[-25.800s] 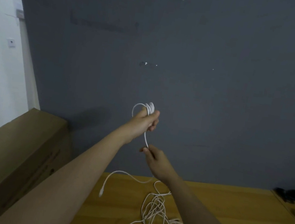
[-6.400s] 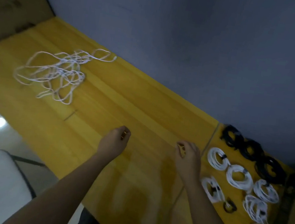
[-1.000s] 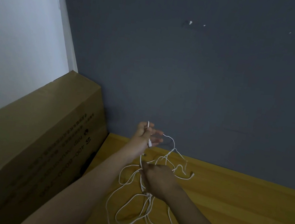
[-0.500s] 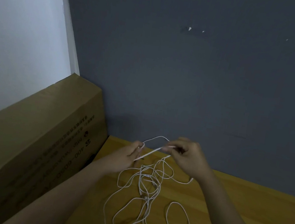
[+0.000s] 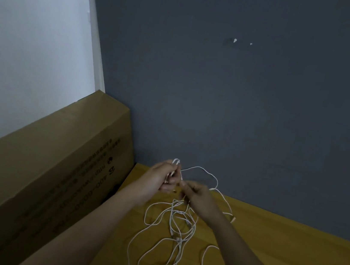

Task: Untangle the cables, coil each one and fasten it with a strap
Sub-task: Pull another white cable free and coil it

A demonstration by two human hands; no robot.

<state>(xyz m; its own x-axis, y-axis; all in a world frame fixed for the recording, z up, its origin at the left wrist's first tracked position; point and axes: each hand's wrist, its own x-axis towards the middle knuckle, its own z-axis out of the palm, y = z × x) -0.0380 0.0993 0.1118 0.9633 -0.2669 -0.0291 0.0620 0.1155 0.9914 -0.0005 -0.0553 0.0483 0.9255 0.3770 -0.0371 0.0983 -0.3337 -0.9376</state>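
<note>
A short fold of thin white cable (image 5: pixel 176 227) is gripped upright in the curled left hand (image 5: pixel 160 181), its bend poking above the fingers. The strand just beside it is pinched by the right hand (image 5: pixel 199 197). From both hands the cable is hung down and spread in loose tangled loops over the yellow wooden table (image 5: pixel 287 256), beside a cardboard box (image 5: pixel 40 169).

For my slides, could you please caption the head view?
Both hands, left hand and right hand, grip a tangled white cable above a wooden table.
</note>
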